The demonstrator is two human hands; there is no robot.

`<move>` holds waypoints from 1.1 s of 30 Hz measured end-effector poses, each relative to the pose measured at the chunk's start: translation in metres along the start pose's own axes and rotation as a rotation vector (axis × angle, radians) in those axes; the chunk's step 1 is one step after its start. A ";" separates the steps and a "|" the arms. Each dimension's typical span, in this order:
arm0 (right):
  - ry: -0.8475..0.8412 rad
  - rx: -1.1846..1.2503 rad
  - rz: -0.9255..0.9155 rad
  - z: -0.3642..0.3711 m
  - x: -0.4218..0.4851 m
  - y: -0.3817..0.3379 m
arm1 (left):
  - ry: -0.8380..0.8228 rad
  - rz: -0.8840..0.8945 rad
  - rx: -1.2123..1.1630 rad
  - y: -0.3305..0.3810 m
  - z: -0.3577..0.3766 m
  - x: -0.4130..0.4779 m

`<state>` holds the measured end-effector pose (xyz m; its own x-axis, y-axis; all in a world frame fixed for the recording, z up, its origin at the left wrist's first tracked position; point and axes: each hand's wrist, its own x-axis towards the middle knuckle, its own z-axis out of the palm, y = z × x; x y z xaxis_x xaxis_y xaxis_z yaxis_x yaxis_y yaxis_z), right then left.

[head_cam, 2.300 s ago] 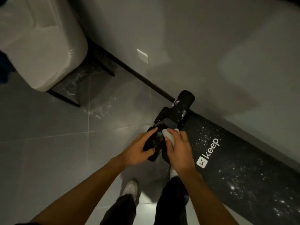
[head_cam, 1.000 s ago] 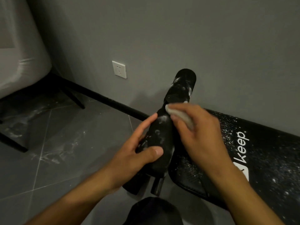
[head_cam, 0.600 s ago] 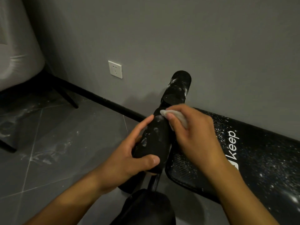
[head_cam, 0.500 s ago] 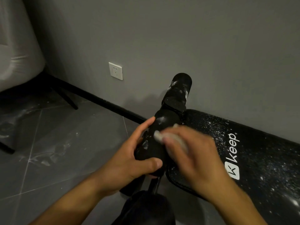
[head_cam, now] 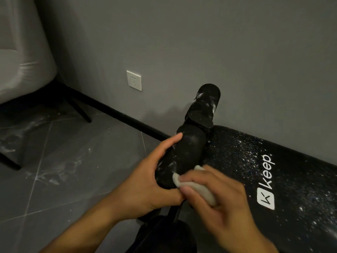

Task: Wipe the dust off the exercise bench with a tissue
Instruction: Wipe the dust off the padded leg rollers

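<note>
Curling its fingers round the dusty black foam roller (head_cam: 182, 156) at frame centre, the left hand (head_cam: 151, 181) grips it; the right hand (head_cam: 218, 201) pinches a crumpled white tissue (head_cam: 196, 186) against it

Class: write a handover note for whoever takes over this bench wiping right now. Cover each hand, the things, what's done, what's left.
Left hand grips the near roller, steadying it.
Right hand holds the tissue, pressed to that roller's near end.
Done: near roller looks partly wiped; smears show on its left side.
Left: far roller and the pad, both dusty.
</note>
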<state>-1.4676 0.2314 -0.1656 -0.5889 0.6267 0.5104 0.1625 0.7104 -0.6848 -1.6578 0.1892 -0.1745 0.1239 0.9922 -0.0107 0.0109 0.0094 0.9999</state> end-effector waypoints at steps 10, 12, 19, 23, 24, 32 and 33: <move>0.137 -0.154 0.075 -0.004 0.026 0.019 | 0.077 0.001 0.083 0.000 0.007 -0.004; 0.117 -0.052 -0.003 0.006 -0.001 0.010 | 0.072 0.013 0.098 -0.002 0.007 -0.004; 0.259 -0.184 0.138 -0.014 0.046 0.038 | 0.091 0.026 0.168 -0.002 0.006 -0.006; 0.194 -0.087 0.021 0.002 0.007 0.024 | 0.084 0.060 0.175 -0.009 0.003 -0.008; 0.180 -0.077 -0.025 0.007 -0.004 0.022 | 0.085 0.069 0.173 -0.010 0.003 -0.008; 0.305 -0.072 0.109 -0.005 0.021 0.036 | 0.116 0.061 0.150 -0.012 0.001 -0.008; 0.276 -0.060 0.063 -0.002 0.013 0.033 | 0.114 0.052 0.134 -0.011 0.001 -0.008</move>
<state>-1.4685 0.2636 -0.1811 -0.3395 0.7277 0.5959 0.2436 0.6800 -0.6916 -1.6584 0.1813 -0.1854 0.0144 0.9987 0.0497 0.1409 -0.0512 0.9887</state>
